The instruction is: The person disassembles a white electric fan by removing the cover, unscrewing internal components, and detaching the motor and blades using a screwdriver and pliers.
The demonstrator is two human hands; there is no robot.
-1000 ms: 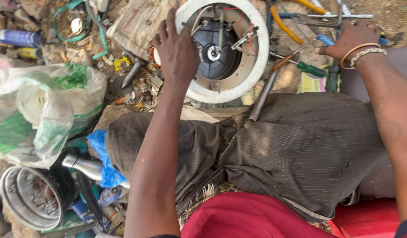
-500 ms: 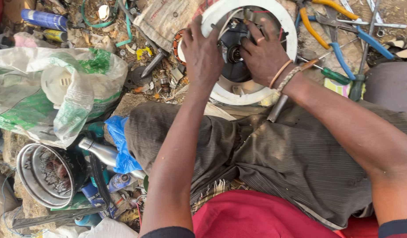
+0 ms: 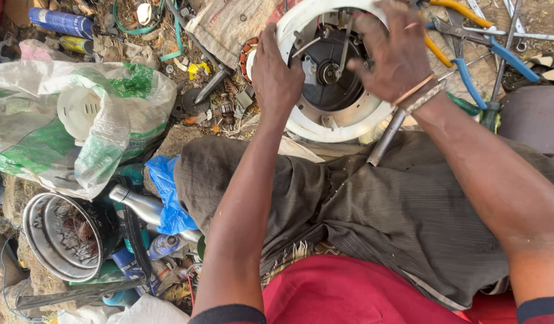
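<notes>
A round white fan housing (image 3: 313, 123) with a dark motor (image 3: 332, 78) in its middle lies on the ground beyond my knee. My left hand (image 3: 275, 75) grips the housing's left rim, fingers curled over the edge. My right hand (image 3: 392, 51) rests on the right side of the housing over the motor, fingers spread and bent onto it; bangles sit on that wrist. What lies under the right palm is hidden.
Blue-handled pliers (image 3: 469, 66) and yellow-handled pliers (image 3: 454, 7) lie at the upper right, a metal rod (image 3: 385, 138) by the housing. A white-and-green sack (image 3: 79, 126) sits left, a metal pot (image 3: 64, 237) and a steel bottle (image 3: 136, 204) lower left. Small scrap litters the ground.
My right hand came from the tools at the far right onto the fan housing. My left hand slid from the top of the rim to its left side.
</notes>
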